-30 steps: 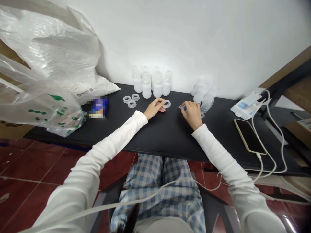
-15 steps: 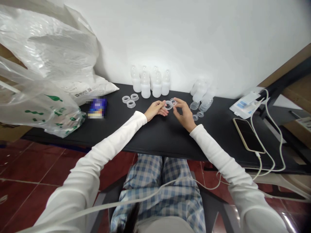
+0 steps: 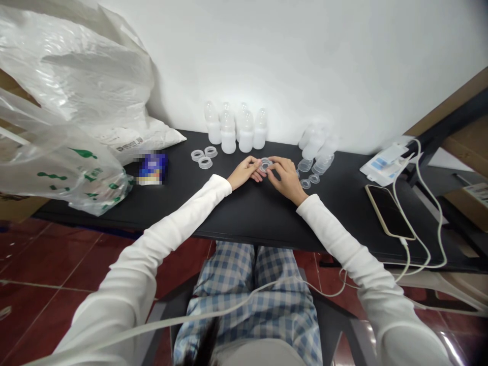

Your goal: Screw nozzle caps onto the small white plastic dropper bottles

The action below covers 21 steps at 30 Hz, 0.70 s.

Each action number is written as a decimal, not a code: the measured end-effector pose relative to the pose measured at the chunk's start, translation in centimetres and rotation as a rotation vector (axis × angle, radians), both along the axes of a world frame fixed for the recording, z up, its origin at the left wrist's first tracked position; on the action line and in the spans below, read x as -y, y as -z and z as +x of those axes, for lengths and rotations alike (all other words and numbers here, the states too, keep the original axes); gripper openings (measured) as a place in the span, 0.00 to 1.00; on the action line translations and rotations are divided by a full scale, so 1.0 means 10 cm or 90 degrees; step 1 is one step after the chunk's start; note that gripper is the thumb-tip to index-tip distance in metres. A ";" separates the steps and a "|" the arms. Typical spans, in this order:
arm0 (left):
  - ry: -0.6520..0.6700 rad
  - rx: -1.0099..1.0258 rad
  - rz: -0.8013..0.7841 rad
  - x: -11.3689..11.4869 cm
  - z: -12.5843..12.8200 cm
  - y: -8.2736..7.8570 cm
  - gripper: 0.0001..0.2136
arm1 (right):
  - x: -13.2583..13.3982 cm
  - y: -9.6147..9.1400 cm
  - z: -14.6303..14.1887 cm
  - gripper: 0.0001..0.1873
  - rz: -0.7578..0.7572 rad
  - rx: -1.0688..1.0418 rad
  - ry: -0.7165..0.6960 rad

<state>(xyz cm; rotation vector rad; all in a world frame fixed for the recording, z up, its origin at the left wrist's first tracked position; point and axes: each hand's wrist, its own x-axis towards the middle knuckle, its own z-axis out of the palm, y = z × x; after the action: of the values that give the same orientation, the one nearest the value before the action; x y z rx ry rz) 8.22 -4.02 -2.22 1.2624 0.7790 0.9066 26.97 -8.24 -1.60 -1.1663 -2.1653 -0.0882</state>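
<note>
My left hand and my right hand meet at the middle of the black table. Both pinch a clear plastic ring between their fingertips, just above the tabletop. Several small white bottles with clear caps stand upright behind my hands, by the wall. Three loose clear rings lie to the left of my hands. To the right, empty clear bottles lie on their sides, with two small clear pieces in front of them.
Big plastic bags fill the table's left end, with a blue packet beside them. A phone on a white cable and a white pack lie at the right. My checked trousers show below the table's front edge.
My right hand came left from the lying bottles with a small clear piece and joined my left hand at the ring. The left hand stayed in place.
</note>
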 end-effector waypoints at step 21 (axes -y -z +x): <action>-0.002 -0.039 0.130 0.09 0.07 0.10 0.14 | -0.07 0.16 -0.12 0.25 -0.235 -0.464 -0.028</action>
<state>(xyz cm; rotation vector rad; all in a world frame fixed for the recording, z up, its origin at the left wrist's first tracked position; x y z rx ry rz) 8.89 -4.90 -3.18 1.4728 0.7503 0.9724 25.75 -7.55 -3.16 -1.1124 -1.5774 0.6794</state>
